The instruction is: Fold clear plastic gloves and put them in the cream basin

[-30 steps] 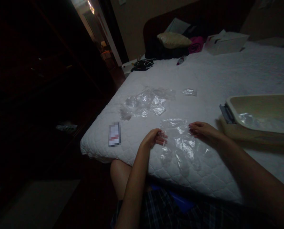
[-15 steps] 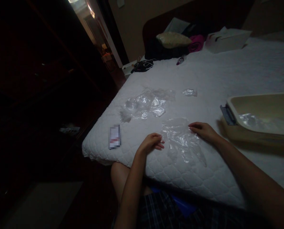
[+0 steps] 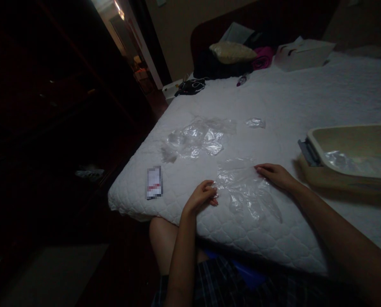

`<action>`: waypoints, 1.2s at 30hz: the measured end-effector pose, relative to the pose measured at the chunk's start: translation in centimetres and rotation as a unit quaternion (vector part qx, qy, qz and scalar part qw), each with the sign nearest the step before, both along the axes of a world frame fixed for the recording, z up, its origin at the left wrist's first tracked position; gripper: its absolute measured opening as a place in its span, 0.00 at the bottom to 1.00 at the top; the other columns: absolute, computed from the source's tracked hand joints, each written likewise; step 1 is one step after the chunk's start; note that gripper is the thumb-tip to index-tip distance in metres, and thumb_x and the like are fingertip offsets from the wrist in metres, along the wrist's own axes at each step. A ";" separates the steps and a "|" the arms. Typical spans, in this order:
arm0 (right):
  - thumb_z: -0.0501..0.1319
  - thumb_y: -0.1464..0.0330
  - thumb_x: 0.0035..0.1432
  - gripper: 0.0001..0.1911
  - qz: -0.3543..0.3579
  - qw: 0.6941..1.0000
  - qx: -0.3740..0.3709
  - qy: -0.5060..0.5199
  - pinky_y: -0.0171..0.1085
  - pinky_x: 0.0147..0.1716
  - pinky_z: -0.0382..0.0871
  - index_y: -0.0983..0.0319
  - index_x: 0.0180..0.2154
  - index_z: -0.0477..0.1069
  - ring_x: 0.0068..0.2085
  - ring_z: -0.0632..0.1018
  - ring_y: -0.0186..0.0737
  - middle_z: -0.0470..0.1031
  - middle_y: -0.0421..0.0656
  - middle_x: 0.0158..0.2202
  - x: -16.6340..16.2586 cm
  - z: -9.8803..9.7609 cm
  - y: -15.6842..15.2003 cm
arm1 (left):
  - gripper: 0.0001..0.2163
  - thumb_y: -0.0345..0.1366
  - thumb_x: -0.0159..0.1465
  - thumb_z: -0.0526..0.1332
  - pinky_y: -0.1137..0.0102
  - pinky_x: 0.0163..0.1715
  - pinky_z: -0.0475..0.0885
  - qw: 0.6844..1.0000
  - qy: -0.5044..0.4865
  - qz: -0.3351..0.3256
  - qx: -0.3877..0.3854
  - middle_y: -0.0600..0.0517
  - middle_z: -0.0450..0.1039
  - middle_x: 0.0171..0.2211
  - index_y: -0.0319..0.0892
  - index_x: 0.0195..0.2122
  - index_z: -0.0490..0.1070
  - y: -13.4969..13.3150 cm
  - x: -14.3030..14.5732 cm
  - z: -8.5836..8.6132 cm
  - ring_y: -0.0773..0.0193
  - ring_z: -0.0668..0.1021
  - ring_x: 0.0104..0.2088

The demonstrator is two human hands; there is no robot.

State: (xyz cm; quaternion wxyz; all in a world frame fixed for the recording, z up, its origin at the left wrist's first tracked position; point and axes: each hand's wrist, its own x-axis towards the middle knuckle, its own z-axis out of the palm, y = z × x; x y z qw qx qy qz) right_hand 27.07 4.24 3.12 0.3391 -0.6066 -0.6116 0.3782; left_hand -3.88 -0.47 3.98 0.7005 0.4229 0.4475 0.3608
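Note:
A clear plastic bag (image 3: 246,194) lies spread and wrinkled on the white quilted bed (image 3: 190,213) in front of me. My left hand (image 3: 203,195) pinches its left edge, fingers curled. At the bag's upper right, my right hand (image 3: 273,174) grips the edge between thumb and fingertips. Beyond the hands lies a loose heap of clear plastic bags (image 3: 197,138), and farther right a small folded piece of clear plastic (image 3: 255,123).
A beige plastic bin (image 3: 344,181) with a grey handle stands on the right, clear plastic inside. A blurred-out flat object (image 3: 154,183) lies near the left bed edge. A white box (image 3: 305,53), a cushion (image 3: 232,52) and dark cloth pieces are at the far end.
Both hands keep hold of the bag. My left hand's fingers have curled in more, and the bag's lower part has shifted slightly right. The camera view has moved a little.

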 end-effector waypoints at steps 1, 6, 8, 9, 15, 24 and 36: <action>0.60 0.55 0.50 0.19 0.000 1.000 0.001 -0.005 0.41 0.34 0.67 0.62 0.37 0.75 0.32 0.75 0.41 0.77 0.45 0.32 -0.1 0.2 -0.1 | 0.30 0.49 0.48 0.67 0.70 0.22 0.71 1.000 -0.004 -0.007 0.003 0.56 0.67 0.25 0.39 0.47 0.60 -0.1 -0.2 0.1 0.68 0.74 0.19; 0.55 0.61 0.56 0.15 -0.076 0.970 0.175 -0.153 0.43 0.38 0.67 0.62 0.41 0.73 0.37 0.74 0.44 0.73 0.49 0.39 -2.7 2.2 -1.7 | 0.24 0.46 0.54 0.64 0.71 0.31 0.69 0.996 0.042 -0.060 0.055 0.54 0.69 0.28 0.40 0.48 0.64 -0.6 -2.1 0.4 0.69 0.75 0.27; 0.52 0.64 0.58 0.15 -0.031 0.956 0.231 -0.181 0.43 0.39 0.67 0.62 0.42 0.71 0.38 0.74 0.44 0.72 0.49 0.39 -4.9 3.4 -3.0 | 0.20 0.43 0.55 0.64 0.72 0.33 0.68 0.992 0.059 -0.085 0.078 0.52 0.70 0.30 0.40 0.46 0.68 -0.7 -3.0 0.4 0.69 0.74 0.30; 0.52 0.65 0.59 0.14 0.010 0.950 0.247 -0.190 0.42 0.40 0.67 0.62 0.42 0.71 0.39 0.74 0.44 0.73 0.49 0.39 -6.2 3.9 -3.8 | 0.19 0.43 0.55 0.64 0.73 0.34 0.67 0.990 0.061 -0.091 0.085 0.52 0.70 0.31 0.40 0.45 0.69 -0.8 -3.3 0.4 0.69 0.74 0.31; 0.55 0.66 0.58 0.12 0.251 0.870 0.291 -0.307 0.40 0.35 0.67 0.63 0.42 0.70 0.36 0.74 0.43 0.74 0.49 0.36 -13.6 4.0 -7.6 | 0.14 0.40 0.56 0.63 0.71 0.37 0.68 0.990 0.082 -0.044 0.110 0.49 0.72 0.33 0.39 0.41 0.71 -1.0 -3.4 0.9 0.65 0.74 0.33; 0.52 0.77 0.57 0.09 0.259 0.824 0.342 -0.371 0.40 0.37 0.64 0.63 0.34 0.70 0.34 0.72 0.41 0.73 0.46 0.30 -15.4 1.1 -8.9 | 0.19 0.20 0.52 0.51 0.65 0.52 0.64 0.921 0.206 -0.019 0.331 0.50 0.74 0.41 0.43 0.38 0.75 0.2 -1.8 -0.6 0.62 0.72 0.45; 0.50 0.66 0.59 0.14 0.079 0.984 0.137 -0.076 0.40 0.37 0.69 0.60 0.43 0.69 0.37 0.77 0.42 0.76 0.45 0.38 -14.4 2.0 -8.5 | 0.11 0.30 0.58 0.57 0.65 0.48 0.66 0.891 0.278 0.006 0.358 0.49 0.72 0.39 0.43 0.41 0.73 -0.3 -0.6 -1.1 0.61 0.72 0.43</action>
